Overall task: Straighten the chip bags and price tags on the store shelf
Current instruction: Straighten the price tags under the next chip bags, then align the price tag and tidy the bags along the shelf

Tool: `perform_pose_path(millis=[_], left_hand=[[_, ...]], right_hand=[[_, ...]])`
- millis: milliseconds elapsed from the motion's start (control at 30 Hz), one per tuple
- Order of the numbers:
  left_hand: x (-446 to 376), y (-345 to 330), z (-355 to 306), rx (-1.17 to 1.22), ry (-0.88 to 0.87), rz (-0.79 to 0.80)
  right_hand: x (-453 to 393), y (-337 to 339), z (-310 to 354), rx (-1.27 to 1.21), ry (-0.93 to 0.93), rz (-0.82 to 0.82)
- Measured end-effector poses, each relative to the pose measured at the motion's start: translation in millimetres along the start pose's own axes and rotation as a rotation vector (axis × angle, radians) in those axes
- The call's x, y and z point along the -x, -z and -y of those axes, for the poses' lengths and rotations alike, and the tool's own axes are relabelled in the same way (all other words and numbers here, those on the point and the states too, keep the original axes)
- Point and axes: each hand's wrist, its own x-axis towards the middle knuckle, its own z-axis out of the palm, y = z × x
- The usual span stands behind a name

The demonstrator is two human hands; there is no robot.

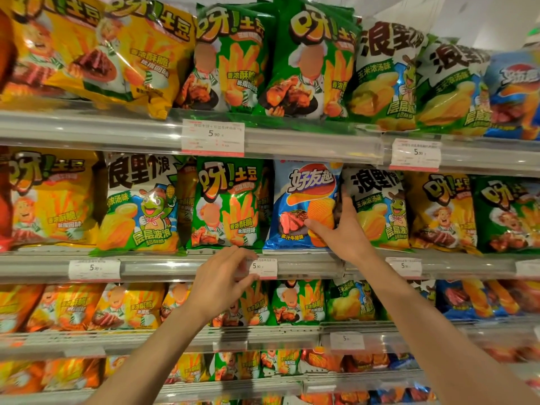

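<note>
Here, one blue chip bag (304, 206) on the middle shelf (163, 266) is gripped at its right edge by the right hand (340, 229); one price tag (263, 267) is pinched by the left hand (225, 280).

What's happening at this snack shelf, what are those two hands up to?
A person is tidying a store shelf of chip bags. The left hand pinches a price tag on the rail of the middle shelf. The right hand grips the right edge of a blue chip bag standing on that shelf, thumb across its front. The neighbouring green bag stands upright beside it.
</note>
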Motion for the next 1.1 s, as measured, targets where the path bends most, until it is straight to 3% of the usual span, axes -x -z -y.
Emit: perform_pose_path(millis=[233, 400, 667, 933, 1100], left_hand=[[29, 0, 5, -0.035, 0.029, -0.120], [33, -1, 7, -0.002, 0.059, -0.111], [34, -7, 11, 0.069, 0.075, -0.146], [39, -18, -6, 0.052, 0.165, -0.191], [64, -44, -47, 0.136, 0.285, -0.220]], right_hand=[[70, -17, 3, 0.300, 0.229, -0.225], [111, -60, -18, 0.274, 0.400, -0.338], [121, -72, -24, 0.429, 0.243, -0.230], [129, -52, -42, 0.417, 0.441, -0.134], [164, -19, -90, 0.357, 0.210, -0.116]])
